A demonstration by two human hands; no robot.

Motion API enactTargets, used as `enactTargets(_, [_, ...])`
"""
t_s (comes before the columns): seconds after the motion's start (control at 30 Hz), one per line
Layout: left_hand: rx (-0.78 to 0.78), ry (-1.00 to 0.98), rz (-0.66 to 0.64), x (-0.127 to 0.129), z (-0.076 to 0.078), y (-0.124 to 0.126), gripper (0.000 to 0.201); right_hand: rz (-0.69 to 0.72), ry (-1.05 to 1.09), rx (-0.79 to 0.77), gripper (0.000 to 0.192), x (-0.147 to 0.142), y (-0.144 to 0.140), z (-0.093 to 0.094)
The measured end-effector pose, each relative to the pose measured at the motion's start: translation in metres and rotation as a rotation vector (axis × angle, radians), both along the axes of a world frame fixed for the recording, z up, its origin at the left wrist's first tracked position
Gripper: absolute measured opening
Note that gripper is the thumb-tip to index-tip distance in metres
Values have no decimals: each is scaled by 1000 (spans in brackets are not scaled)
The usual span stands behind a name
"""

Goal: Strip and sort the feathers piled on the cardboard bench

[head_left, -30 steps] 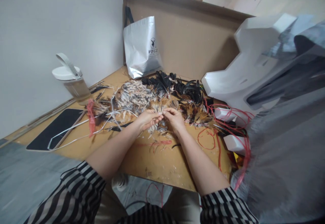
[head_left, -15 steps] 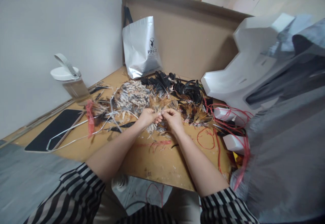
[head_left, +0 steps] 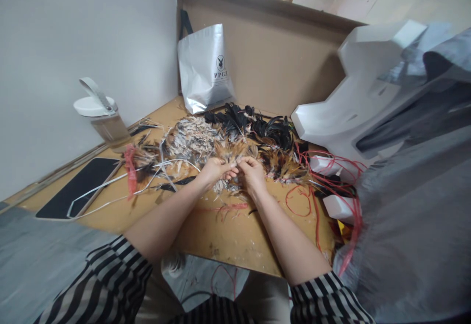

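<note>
Pinching a small tuft of brown feathers (head_left: 235,151) between them, the left hand (head_left: 215,169) and right hand (head_left: 252,172) meet fingertip to fingertip, both closed on it, above the wooden surface (head_left: 228,236). Judging by the heaped feather pile (head_left: 206,140) behind, most remains unhandled.

on the desk (head_left: 228,236) the feathers (head_left: 206,140) lie at centre; bottle (head_left: 105,118) at nine o'clock, paper bag (head_left: 206,69) at twelve behind them, cords (head_left: 312,186) at three, tablet (head_left: 75,186) at eight.
</note>
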State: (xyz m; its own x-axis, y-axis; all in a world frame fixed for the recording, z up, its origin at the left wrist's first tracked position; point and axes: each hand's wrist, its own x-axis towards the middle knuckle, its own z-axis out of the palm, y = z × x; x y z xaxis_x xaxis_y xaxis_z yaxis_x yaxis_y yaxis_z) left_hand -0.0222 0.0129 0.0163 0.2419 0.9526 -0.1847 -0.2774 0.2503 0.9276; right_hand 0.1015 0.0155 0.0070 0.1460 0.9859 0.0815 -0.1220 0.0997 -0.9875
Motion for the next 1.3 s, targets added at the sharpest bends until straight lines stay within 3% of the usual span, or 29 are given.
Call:
enactTargets(0.2, [30,42,12,1,2,0,22,59,23,-35,23,0,0,-2])
enactTargets(0.67, [-31,-161,-57,-7,-2,4,13,207,141,15,23,5,-2,7])
enactTargets(0.97, [-91,-234,-232,-13,0,2,10,331,104,21,23,17,-2,15])
enactTargets(1.3, [64,1,-78,-5,5,-3,24,216,54,73,21,14,-1,12])
